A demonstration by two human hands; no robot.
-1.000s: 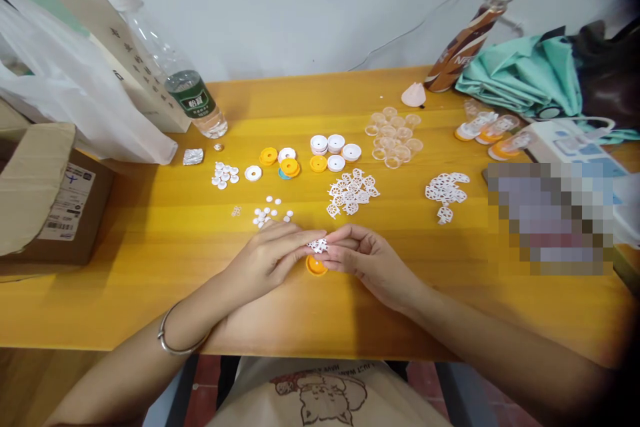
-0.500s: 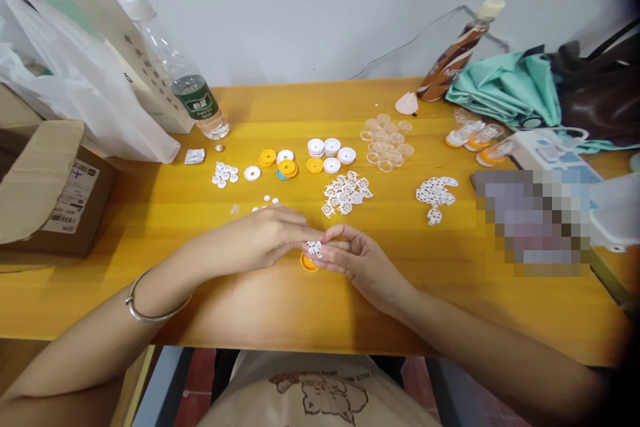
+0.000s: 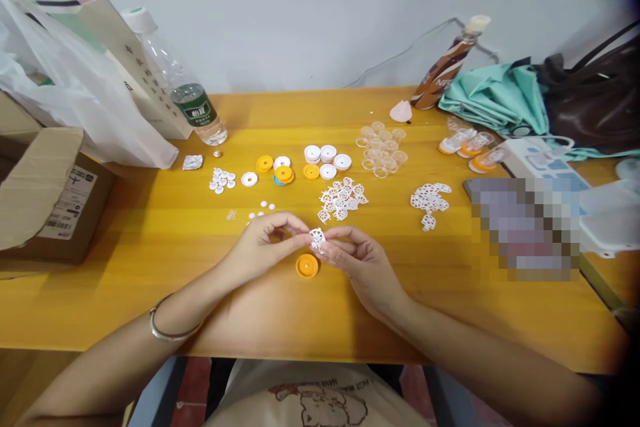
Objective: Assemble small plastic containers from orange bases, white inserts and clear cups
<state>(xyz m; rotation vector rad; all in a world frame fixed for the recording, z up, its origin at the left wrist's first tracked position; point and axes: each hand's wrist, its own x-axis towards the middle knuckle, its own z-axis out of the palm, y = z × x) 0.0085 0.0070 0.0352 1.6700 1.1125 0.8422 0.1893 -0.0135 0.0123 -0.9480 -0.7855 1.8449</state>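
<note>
Over table (image 3: 280, 323), both hands (image 3: 263, 245) (image 3: 371, 270) angled inward, pinching white piece (image 3: 317, 239)

Disc (image 3: 307, 265) before piled pieces (image 3: 343, 199) on table (image 3: 280, 317), box (image 3: 47, 190) left, power strip (image 3: 543, 168) right.

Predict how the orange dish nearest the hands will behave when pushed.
The orange dish lies flat, so a push would probably slide rather than tip it. Its circular rim might let it roll if stood on edge. It looks like plastic, so likely light.
</note>
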